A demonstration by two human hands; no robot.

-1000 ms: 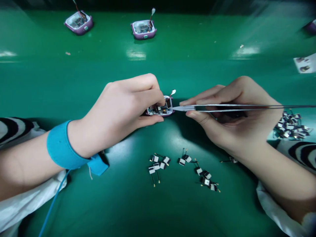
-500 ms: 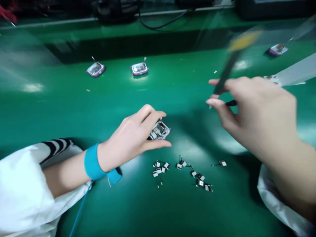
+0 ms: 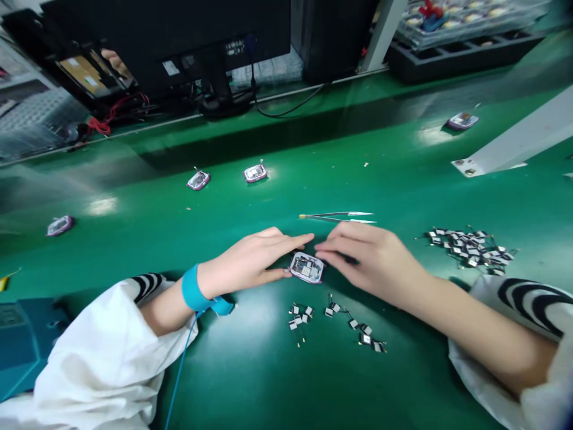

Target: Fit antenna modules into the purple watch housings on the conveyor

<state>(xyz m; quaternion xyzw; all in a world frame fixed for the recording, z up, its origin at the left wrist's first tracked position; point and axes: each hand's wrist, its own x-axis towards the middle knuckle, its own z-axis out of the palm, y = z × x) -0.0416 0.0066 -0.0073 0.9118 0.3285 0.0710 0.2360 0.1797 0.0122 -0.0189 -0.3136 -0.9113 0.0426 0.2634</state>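
A small purple and white watch-like housing [image 3: 307, 267] lies face up on the green table, its circuit board exposed. My left hand [image 3: 253, 260] holds it at its left side, thumb at the lower left edge and index finger stretched above it. Thumb and fingers of my right hand [image 3: 367, 257] are pinched together at its upper right corner. Something dark shows under those fingers, too hidden to name. Behind my right hand, tweezers [image 3: 335, 215] lie on the table. Small square antenna modules with short leads [image 3: 299, 319] are scattered in front of the housing.
More open housings [image 3: 255, 173] sit farther back and at both sides. A pile of antenna modules [image 3: 470, 248] lies at right, near a white metal post [image 3: 514, 137]. A monitor [image 3: 179, 42] stands behind. From my left wristband [image 3: 191, 286] runs a blue cord.
My right hand has put the tweezers down and moved left to the housing. The lone antenna module at right no longer shows where it lay. The view has shifted, showing more of the table.
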